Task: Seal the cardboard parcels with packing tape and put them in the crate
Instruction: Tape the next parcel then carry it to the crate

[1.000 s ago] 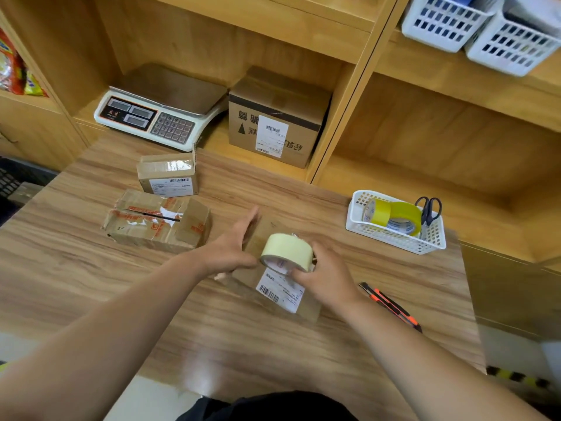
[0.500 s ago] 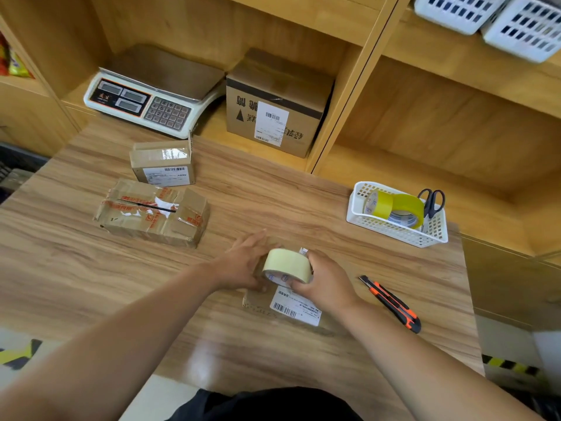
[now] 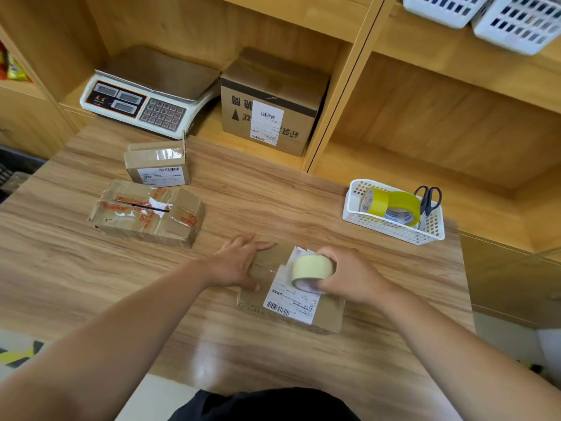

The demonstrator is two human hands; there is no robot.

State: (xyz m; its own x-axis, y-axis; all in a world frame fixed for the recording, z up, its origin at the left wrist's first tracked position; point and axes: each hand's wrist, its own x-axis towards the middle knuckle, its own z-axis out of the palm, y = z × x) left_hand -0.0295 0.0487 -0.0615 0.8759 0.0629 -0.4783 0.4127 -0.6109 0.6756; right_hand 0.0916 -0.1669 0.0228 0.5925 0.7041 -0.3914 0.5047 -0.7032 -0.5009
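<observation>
A flat cardboard parcel (image 3: pixel 329 314) with a white shipping label lies on the wooden table in front of me. My left hand (image 3: pixel 239 262) presses flat on the parcel's left end, fingers straight. My right hand (image 3: pixel 349 276) grips a pale roll of packing tape (image 3: pixel 311 267) on top of the parcel, over the label. Two more parcels sit at the left: a crumpled one with red tape (image 3: pixel 145 212) and a small one with a label (image 3: pixel 156 164) behind it. No crate is clearly in view.
A white basket (image 3: pixel 394 230) at the right holds yellow tape rolls (image 3: pixel 391 205) and scissors (image 3: pixel 429 197). A weighing scale (image 3: pixel 145 92) and a larger labelled box (image 3: pixel 270 104) sit on the shelf behind. White baskets (image 3: pixel 498 16) stand on the upper shelf.
My right hand has slid the tape roll to the right across the parcel top, away from my left hand. The left hand stays pressed on the parcel's left end. The orange knife is now hidden.
</observation>
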